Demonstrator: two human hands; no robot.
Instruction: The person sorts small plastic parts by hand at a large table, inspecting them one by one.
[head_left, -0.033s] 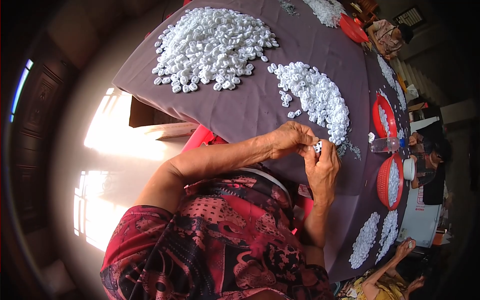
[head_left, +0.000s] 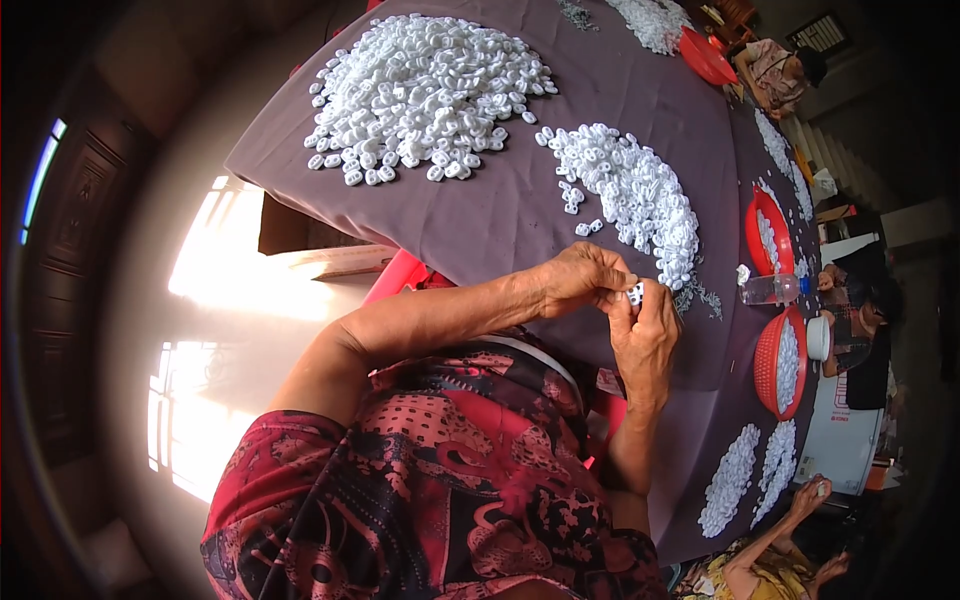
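Observation:
My left hand (head_left: 583,280) and my right hand (head_left: 646,338) meet just above the near edge of a table covered with a purple-grey cloth (head_left: 500,220). Together their fingertips pinch a small white plastic piece (head_left: 634,293). Just beyond my hands a long heap of the same white pieces (head_left: 630,195) lies on the cloth. A larger, rounder heap (head_left: 425,95) lies farther off to the left.
Two red baskets (head_left: 765,235) (head_left: 778,362) with white pieces and a clear plastic bottle (head_left: 770,290) stand to the right. Smaller white heaps (head_left: 730,480) lie at lower right. Other people sit at the far end (head_left: 780,70), the right side (head_left: 860,320) and lower right (head_left: 790,540).

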